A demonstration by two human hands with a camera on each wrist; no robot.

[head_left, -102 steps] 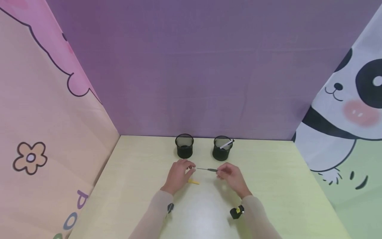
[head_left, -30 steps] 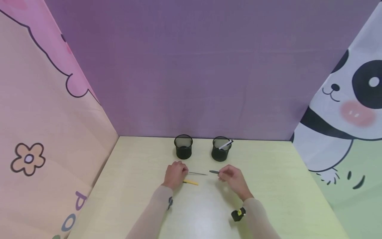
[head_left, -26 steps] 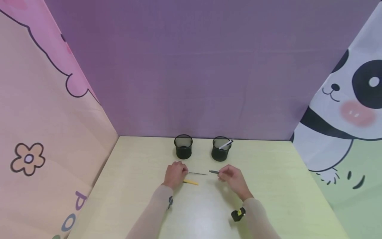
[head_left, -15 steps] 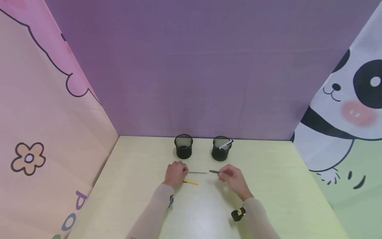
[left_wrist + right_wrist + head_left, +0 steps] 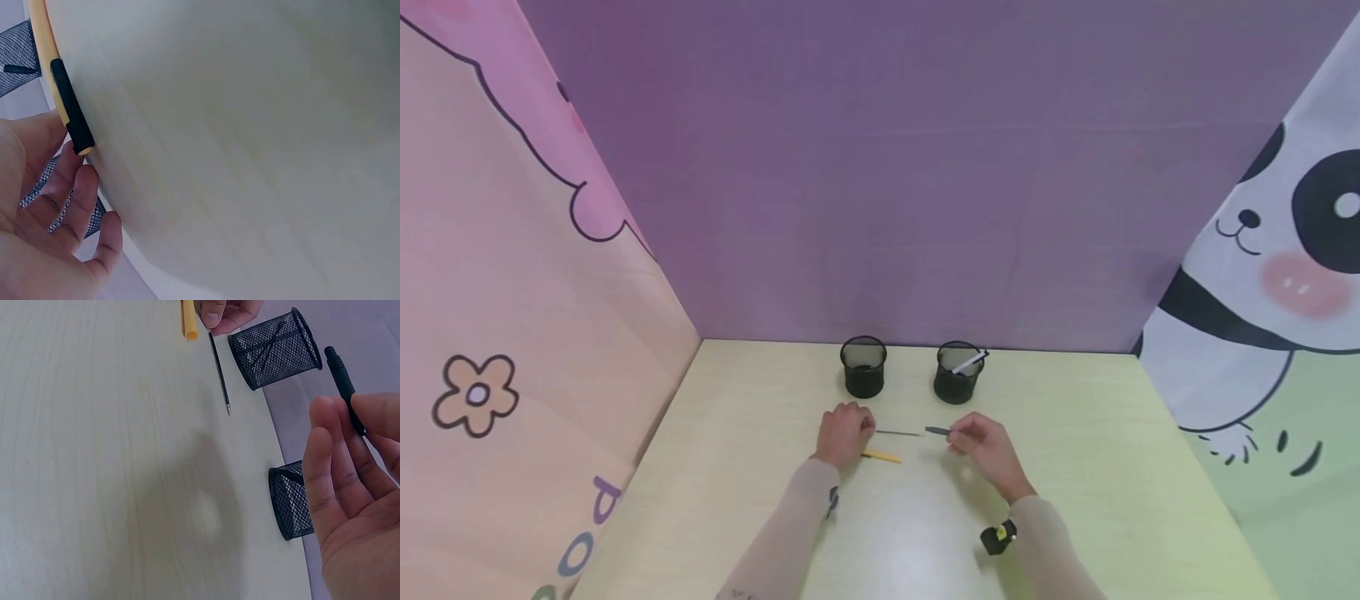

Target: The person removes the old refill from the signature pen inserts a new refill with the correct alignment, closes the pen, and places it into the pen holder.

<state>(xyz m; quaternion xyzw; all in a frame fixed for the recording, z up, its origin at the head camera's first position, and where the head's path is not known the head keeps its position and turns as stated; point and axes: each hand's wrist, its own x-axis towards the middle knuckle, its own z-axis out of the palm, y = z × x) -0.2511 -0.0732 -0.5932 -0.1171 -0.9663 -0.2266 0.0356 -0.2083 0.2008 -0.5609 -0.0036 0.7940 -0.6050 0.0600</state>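
Observation:
My left hand (image 5: 844, 433) pinches one end of a thin dark pen refill (image 5: 219, 375); its free, metal-tipped end points toward the right. My right hand (image 5: 988, 450) holds a short black pen grip section (image 5: 342, 384) between thumb and fingers, its ribbed end facing the refill. A small gap separates the two parts. Just below the left hand, a yellow pen barrel (image 5: 883, 457) lies on the table; its black clip (image 5: 72, 106) shows in the left wrist view, close to the fingers. In that view the refill is mostly hidden behind the hand.
Two black mesh cups stand at the back of the pale table (image 5: 760, 392): a left cup (image 5: 864, 383) and a right cup (image 5: 955, 388). A white pen (image 5: 970, 362) leans in the right one. Behind them hangs a purple cloth (image 5: 880, 208).
Earlier the refill stuck out of the black grip section in my right hand. My left hand has since drawn it out and holds it apart. Over the last second both hands stay nearly still.

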